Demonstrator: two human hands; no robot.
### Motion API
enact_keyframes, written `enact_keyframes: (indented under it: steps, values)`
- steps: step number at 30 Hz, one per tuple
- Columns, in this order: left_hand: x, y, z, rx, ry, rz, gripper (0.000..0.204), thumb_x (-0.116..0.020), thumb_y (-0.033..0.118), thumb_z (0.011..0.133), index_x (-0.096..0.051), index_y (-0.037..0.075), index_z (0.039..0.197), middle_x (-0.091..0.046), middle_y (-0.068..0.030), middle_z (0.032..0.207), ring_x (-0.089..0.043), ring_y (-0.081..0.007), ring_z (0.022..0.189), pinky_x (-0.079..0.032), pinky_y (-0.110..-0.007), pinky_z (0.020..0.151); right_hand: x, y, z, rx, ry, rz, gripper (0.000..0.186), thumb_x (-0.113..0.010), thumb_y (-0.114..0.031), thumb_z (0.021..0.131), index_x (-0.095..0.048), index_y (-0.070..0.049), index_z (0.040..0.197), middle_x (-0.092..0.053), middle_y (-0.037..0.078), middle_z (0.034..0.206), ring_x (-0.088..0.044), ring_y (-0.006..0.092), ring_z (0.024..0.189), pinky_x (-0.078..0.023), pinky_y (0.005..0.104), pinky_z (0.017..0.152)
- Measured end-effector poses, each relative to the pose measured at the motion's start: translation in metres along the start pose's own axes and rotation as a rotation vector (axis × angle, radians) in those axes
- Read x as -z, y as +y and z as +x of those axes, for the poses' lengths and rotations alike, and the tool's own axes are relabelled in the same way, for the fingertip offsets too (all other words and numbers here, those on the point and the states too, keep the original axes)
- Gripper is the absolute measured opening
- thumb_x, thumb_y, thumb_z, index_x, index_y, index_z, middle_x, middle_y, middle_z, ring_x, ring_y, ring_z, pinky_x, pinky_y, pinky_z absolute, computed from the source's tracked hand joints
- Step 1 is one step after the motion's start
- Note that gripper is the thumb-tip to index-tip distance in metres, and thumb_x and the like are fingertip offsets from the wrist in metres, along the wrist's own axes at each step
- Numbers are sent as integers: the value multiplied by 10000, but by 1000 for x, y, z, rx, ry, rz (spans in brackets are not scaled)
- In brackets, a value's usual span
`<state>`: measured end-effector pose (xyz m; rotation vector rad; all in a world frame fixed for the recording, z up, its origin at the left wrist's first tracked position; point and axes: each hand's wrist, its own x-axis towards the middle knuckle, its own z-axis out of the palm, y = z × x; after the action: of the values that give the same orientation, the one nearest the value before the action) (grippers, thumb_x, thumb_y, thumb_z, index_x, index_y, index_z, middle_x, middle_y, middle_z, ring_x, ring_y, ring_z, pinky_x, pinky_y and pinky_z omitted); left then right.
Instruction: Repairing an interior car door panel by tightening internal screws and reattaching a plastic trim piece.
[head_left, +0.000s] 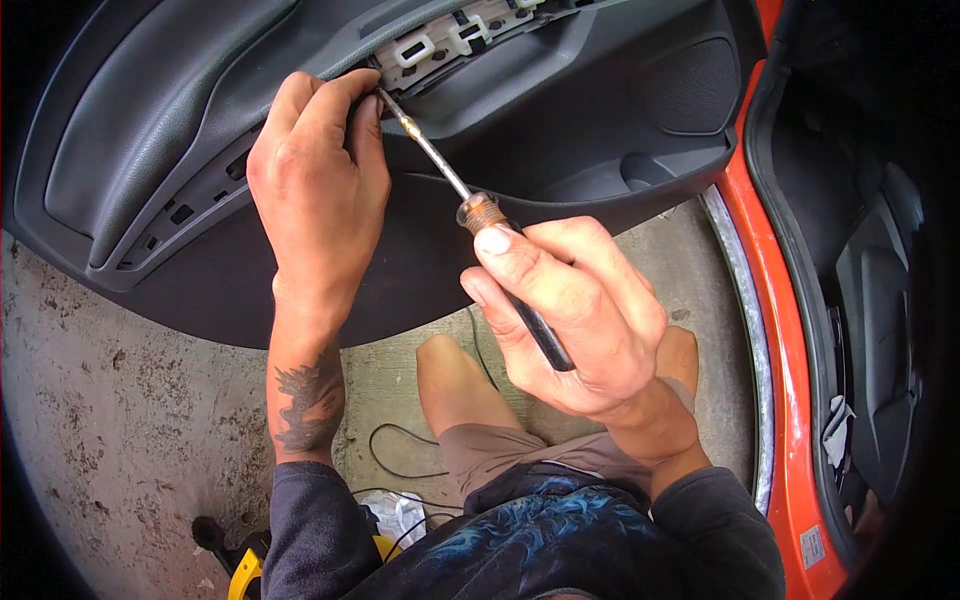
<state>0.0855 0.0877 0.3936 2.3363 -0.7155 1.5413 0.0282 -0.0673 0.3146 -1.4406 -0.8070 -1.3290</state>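
In the head view, the main thing is how the screwdriver point(437, 157) lines up with the door panel point(640, 120). The screwdriver is long and thin, and it slants. Its handle end is close to the person and to the right, and its tip points away and to the left. The tip is at the near left end of a pale strip point(440, 56) with square clips on it, set in the dark door panel. The strip runs from lower left to upper right, so the screwdriver comes at it from the side, almost like the two lines of a plus sign. The right hand point(585, 300) is closed around the dark handle, with the thumb on top near the brown collar. The left hand point(320, 165) is up by the tip, to the left of the metal rod, so it is the nearer hand to the spot where tip and panel meet. Its pointing finger and thumb are bent in, with only a narrow space there. I cannot tell if they pinch the tip, the panel edge or something small, because the fingers hide it. The very end of the tip is hard to see too, so how far in it goes is not clear.
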Motion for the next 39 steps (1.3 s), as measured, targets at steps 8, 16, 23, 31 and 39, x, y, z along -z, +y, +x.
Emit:
enact_keyframes:
  steps: [8, 16, 23, 31, 39]
  values:
    - [16, 5, 12, 28, -233, 148, 164, -582, 27, 859, -692, -13, 974, -639, -175, 825, -637, -372, 751, -512, -414, 667, -4, 2, -2, 8, -57, -10, 454, -795, 121, 688, -656, 38, 1113, -655, 167, 902, -637, 194, 669, -507, 258, 531]
    - [27, 18, 23, 107, -498, 181, 279, -547, 9, 791, -631, -78, 1043, -644, -275, 771, -640, -445, 768, -524, -500, 686, -21, 10, -5, 39, 48, -57, 327, -702, 85, 740, -664, 63, 1065, -538, 101, 751, -545, 208, 607, -455, 285, 484]
    - [33, 15, 26, 110, -654, 232, 338, -548, 41, 774, -562, -91, 1086, -626, -299, 720, -631, -476, 757, -516, -524, 701, -28, 5, -6, -31, -35, -74, 434, -773, 151, 657, -656, 84, 1070, -657, 153, 870, -615, 239, 675, -510, 296, 557]
    - [42, 12, 26, 83, -710, 293, 432, -538, 76, 790, -522, -81, 1192, -638, -291, 736, -632, -477, 755, -498, -553, 728, -32, -1, -8, -73, 27, -46, 423, -775, 145, 662, -663, 82, 1065, -652, 153, 849, -617, 225, 659, -517, 295, 541]
    - [38, 8, 23, 138, -702, 239, 544, -560, 121, 814, -450, -90, 1303, -640, -321, 842, -625, -477, 859, -483, -511, 787, -47, 10, -6, 10, 154, -44, 301, -652, 16, 761, -647, 76, 1056, -460, 67, 724, -485, 147, 571, -410, 234, 444]
